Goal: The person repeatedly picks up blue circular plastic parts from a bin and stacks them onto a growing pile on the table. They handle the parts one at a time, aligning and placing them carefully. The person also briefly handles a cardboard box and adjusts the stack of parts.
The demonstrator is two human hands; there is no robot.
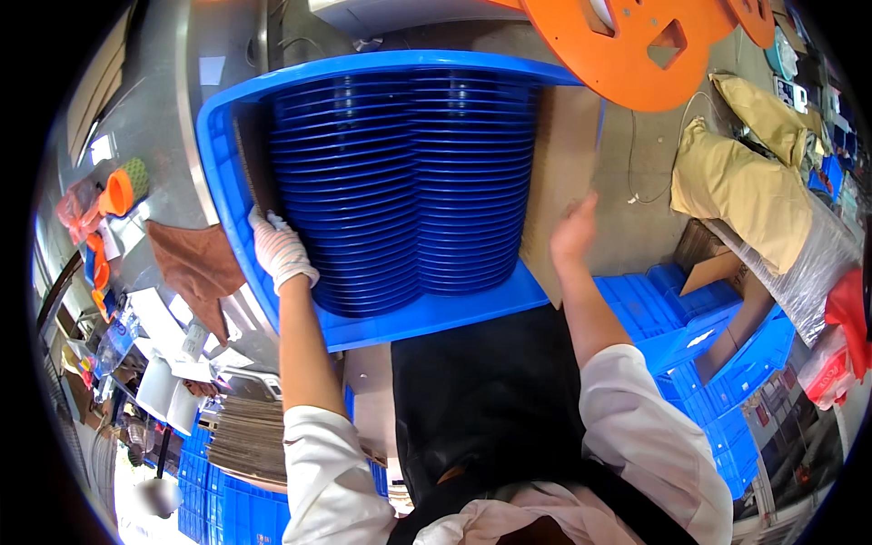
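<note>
In front of me a blue plastic bin (372, 62) holds two side-by-side stacks of dark blue round, rimmed pieces (350, 195). A cardboard sheet (556, 163) stands along the bin's right side. A second, darker cardboard sheet (254, 159) lines the left side. My left hand (280, 250), in a white striped glove, is closed at that sheet's near end, between the bin wall and the stack. Its fingertips are partly hidden. My bare right hand (574, 229) is closed at the outer near edge of the right sheet, slightly blurred.
An orange plate with cutouts (627, 54) overhangs the far right corner. A brown cloth (195, 268) lies on the metal surface at left. Blue crates (663, 309) and yellowish sacks (740, 186) are at right. A cardboard stack (250, 440) stands at lower left.
</note>
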